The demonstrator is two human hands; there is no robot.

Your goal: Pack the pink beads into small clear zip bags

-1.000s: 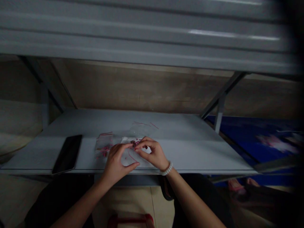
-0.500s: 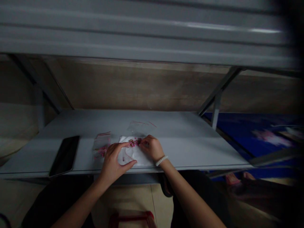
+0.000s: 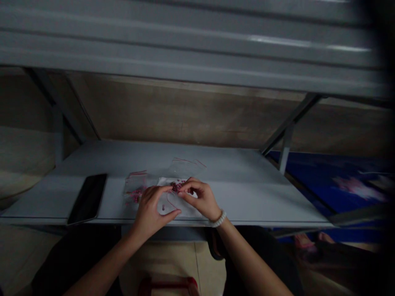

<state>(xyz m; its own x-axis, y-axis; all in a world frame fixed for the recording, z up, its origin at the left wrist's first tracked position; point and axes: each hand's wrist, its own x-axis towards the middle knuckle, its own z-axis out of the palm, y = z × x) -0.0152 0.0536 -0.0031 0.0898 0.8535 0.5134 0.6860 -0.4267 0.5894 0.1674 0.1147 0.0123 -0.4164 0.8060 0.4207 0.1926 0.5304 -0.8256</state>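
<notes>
My left hand [image 3: 151, 210] and my right hand [image 3: 199, 198] meet over a white sheet [image 3: 182, 207] near the front edge of a grey shelf [image 3: 247, 189]. Small pink beads [image 3: 176, 186] lie in a heap on the sheet just beyond my fingers. A thin pink thread [image 3: 170, 202] runs between the two hands. The left thumb and forefinger are pinched together at the thread's end. The right fingers are curled and pinched beside the beads; what they hold is too small to name. A white bead bracelet [image 3: 218, 220] sits on my right wrist.
A dark phone [image 3: 88, 198] lies flat at the shelf's left. A clear zip bag with pink beads [image 3: 134, 190] sits left of the sheet, another clear bag [image 3: 185, 165] behind it. Another shelf board [image 3: 197, 49] hangs overhead. A red stool [image 3: 168, 284] stands below.
My right hand drew back from the bead heap toward me and now pinches near the thread. The left hand kept its place. The camera shifted slightly.
</notes>
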